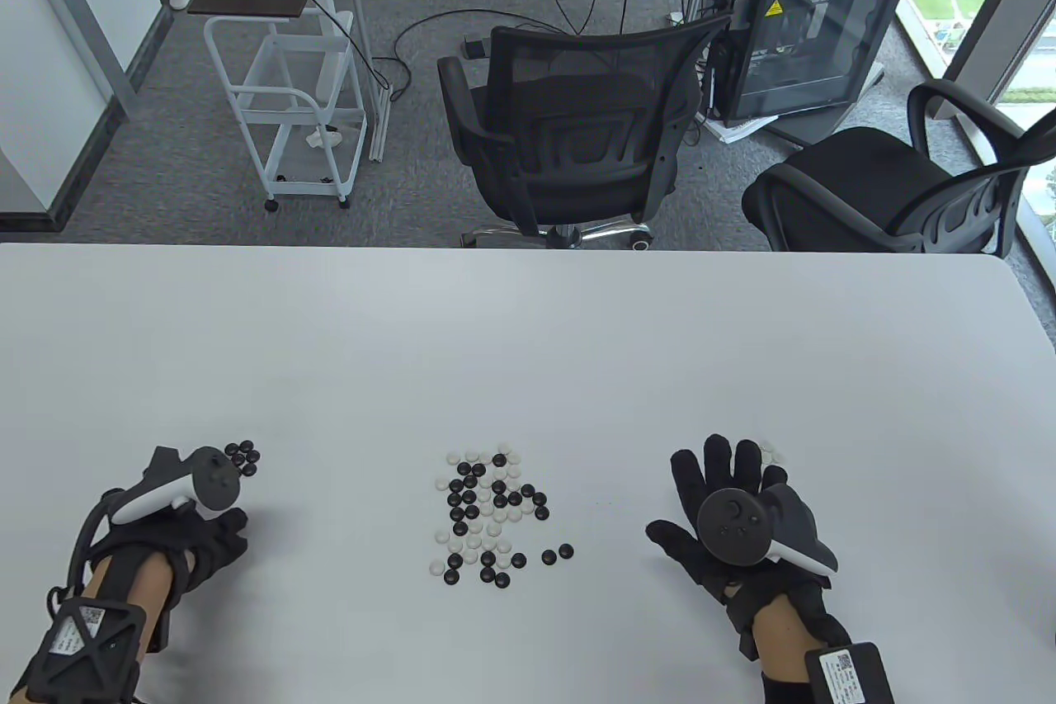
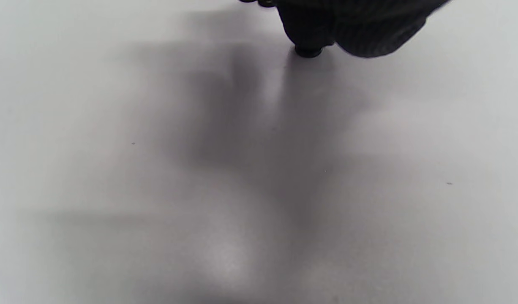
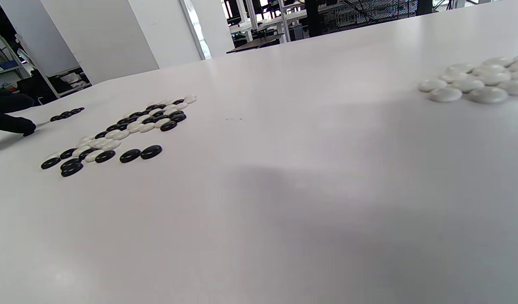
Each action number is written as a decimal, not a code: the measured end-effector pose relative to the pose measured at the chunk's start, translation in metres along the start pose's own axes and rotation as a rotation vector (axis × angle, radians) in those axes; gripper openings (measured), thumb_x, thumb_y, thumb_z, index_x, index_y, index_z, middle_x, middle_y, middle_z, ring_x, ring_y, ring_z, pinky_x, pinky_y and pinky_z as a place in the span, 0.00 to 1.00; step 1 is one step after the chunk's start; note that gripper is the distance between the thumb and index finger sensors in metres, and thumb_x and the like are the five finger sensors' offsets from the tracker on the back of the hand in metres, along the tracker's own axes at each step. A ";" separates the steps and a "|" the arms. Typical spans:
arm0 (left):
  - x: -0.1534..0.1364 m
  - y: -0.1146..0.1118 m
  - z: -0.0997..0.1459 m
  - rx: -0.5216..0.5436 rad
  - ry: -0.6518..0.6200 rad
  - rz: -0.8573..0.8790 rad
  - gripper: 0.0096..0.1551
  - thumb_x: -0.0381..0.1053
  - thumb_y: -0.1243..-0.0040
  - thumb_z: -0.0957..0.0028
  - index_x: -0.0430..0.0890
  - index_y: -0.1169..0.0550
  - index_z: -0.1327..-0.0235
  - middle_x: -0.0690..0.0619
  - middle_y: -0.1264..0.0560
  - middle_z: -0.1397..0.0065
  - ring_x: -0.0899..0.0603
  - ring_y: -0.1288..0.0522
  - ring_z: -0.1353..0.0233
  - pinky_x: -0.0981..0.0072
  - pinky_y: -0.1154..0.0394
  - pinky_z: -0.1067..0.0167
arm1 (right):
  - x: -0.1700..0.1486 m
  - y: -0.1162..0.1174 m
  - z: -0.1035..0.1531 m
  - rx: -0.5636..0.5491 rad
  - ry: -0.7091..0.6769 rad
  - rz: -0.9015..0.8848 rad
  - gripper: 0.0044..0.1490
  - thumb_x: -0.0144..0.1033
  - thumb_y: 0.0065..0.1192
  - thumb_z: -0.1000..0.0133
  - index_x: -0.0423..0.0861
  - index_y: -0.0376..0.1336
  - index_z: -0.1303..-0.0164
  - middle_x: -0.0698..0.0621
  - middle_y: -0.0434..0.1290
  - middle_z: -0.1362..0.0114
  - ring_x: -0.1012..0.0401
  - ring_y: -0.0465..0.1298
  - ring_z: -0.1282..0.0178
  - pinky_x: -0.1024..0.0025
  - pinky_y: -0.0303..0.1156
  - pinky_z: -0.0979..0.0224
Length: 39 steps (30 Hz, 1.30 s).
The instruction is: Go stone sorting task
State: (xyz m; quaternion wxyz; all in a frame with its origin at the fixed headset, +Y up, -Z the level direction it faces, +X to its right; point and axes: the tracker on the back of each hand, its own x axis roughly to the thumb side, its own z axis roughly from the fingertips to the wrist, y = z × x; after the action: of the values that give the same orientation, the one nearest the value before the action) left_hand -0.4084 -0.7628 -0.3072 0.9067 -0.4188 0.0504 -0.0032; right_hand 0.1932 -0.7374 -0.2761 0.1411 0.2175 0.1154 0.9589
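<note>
A mixed pile of black and white Go stones (image 1: pixel 487 514) (image 3: pixel 124 131) lies at the table's middle. A small group of black stones (image 1: pixel 243 456) (image 3: pixel 66 114) sits at the left, just beyond my left hand (image 1: pixel 224 529). In the left wrist view the left hand's gloved fingertips (image 2: pixel 347 25) pinch a black stone (image 2: pixel 307 51) right at the table surface. A group of white stones (image 1: pixel 771 452) (image 3: pixel 474 82) lies at the right, partly hidden under my right hand (image 1: pixel 718 481), whose fingers are spread straight and hold nothing.
The white table (image 1: pixel 528 341) reaches far beyond the stones. Two black office chairs (image 1: pixel 569 134) and a white cart (image 1: pixel 289 101) stand past the table's far edge. Two black stones (image 1: pixel 557 553) lie slightly apart from the mixed pile.
</note>
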 end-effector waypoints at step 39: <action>0.172 0.029 0.052 0.062 -0.454 -0.232 0.36 0.62 0.57 0.41 0.53 0.25 0.21 0.34 0.68 0.15 0.22 0.75 0.24 0.14 0.70 0.42 | 0.000 0.002 -0.002 0.029 0.009 -0.014 0.58 0.53 0.42 0.34 0.23 0.32 0.14 0.13 0.24 0.23 0.20 0.21 0.33 0.16 0.23 0.42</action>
State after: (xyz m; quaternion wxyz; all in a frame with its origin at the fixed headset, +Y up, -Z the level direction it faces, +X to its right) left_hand -0.2332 -0.7130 -0.3114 0.9007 -0.3838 -0.2030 -0.0145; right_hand 0.1915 -0.7394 -0.2772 0.1441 0.2142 0.1315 0.9571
